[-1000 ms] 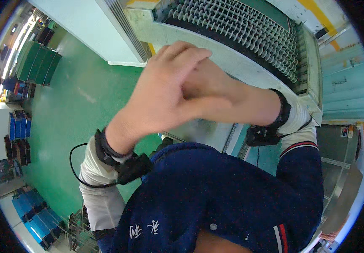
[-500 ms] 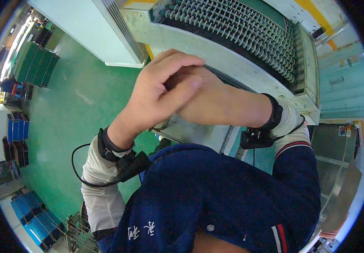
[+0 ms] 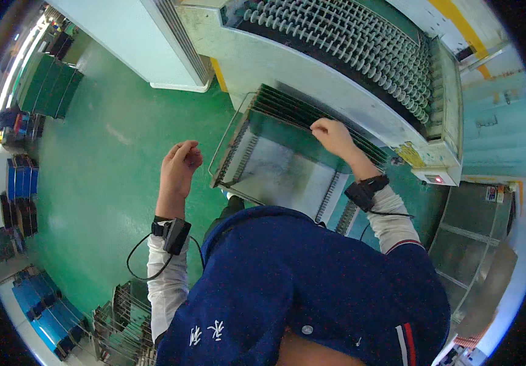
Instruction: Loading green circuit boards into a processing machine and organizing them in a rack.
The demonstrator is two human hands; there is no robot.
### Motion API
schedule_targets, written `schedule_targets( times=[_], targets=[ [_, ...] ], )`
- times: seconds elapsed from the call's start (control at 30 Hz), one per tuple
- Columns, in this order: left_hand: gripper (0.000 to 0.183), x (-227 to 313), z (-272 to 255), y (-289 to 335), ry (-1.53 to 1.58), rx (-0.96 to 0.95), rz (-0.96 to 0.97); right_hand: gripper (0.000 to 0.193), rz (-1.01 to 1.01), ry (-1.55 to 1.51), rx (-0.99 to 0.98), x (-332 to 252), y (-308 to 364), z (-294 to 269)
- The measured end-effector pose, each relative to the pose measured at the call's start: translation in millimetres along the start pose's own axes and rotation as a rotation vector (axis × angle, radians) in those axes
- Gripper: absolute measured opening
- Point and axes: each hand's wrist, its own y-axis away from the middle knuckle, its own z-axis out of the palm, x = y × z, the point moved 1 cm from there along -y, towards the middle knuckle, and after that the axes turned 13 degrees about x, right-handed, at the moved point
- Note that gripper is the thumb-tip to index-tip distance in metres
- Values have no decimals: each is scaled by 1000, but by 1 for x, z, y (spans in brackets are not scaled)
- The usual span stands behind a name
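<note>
In front of my body stands a metal rack (image 3: 229, 146) with slotted, comb-like sides. Several dark green boards (image 3: 281, 100) stand in its far part. My right hand (image 3: 335, 139) is above the boards, its fingers bent and pressed together; what they hold, if anything, I cannot make out. To the left of the rack, over the floor, my left hand (image 3: 179, 168) is raised with curled fingers and nothing seen in it. Both wrists wear black straps with small cabled devices.
Beyond the rack is a machine (image 3: 330, 70) with rows of rollers (image 3: 360, 43). A white cabinet (image 3: 135, 36) stands at the far left. Stacks of blue panels (image 3: 49, 311) and a wire rack (image 3: 123, 317) line the lower left; a metal-framed panel (image 3: 470, 238) is at the right.
My hands, which overlapped in front of me, have come apart. The left moved down and left, the right drew back to the right over the rack, uncovering the green boards.
</note>
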Motion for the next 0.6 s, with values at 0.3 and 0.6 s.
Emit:
schedule_targets(
  times=[0.3,0.6],
  targets=[
    [14,-15,-12,-5,564,-211,-242,26,-192,254,164,9,30,33],
    [19,-45,-22,-6,664,-49,-370,41,-334,362,197,3,51,37]
  ],
)
